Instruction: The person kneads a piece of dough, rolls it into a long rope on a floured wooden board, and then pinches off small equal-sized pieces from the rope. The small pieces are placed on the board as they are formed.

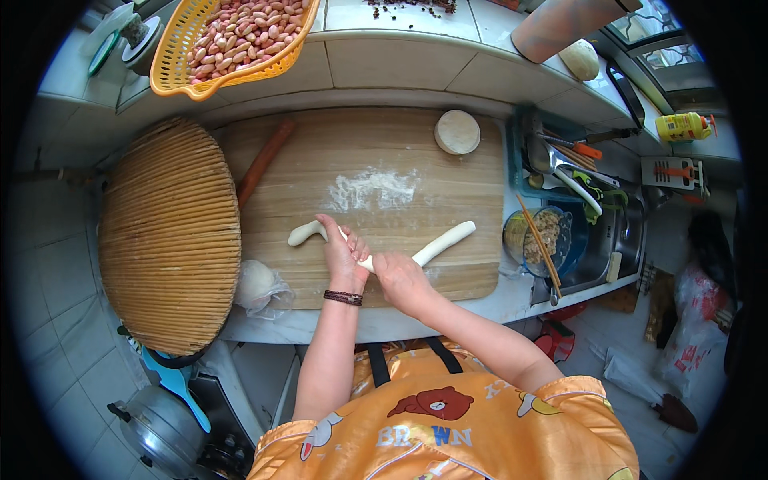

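Observation:
A long rope of white dough (445,242) runs across the wooden board (360,138), bent at its left end. My left hand (343,255) grips the rope near that bent end, thumb pointing up. Close beside it, my right hand (399,282) is closed around the middle of the rope, and the right end slants away up the board. Between the two hands a short stretch of dough shows. Beyond my hands lies a smear of white flour (373,189). How far my fingers wrap under the dough is hidden.
Left stand a round slatted lid (171,240), a rolling pin (264,162) and a bagged dough ball (257,281). A white round container (457,132) sits back right. At right are a bowl of filling (543,237) with chopsticks and a sink (594,258). A peanut basket (171,63) overhangs the ledge.

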`<state>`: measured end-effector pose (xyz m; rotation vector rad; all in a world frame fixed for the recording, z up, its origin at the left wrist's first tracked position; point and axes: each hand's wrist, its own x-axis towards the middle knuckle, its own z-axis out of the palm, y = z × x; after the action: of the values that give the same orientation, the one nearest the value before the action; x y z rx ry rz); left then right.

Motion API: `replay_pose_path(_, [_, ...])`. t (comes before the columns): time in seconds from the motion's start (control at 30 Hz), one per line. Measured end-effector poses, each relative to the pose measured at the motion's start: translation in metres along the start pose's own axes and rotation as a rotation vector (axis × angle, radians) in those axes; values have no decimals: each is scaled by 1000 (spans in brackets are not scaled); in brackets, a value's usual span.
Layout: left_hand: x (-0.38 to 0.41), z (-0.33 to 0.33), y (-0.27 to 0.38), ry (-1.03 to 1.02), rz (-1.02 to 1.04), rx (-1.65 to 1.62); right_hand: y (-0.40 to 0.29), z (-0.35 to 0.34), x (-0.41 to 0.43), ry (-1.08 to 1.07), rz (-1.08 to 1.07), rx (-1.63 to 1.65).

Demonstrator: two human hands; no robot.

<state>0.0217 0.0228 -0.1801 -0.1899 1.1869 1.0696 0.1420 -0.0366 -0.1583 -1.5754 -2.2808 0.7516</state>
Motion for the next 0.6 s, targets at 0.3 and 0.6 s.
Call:
replay_pose_path(0.3, [13,-7,22,29,23,-102,2,-10,-4,-43,-68,-18])
replay_pose_path(0.6, [-8,-17,25,-378,181,25,9,-14,27,-189,180,798])
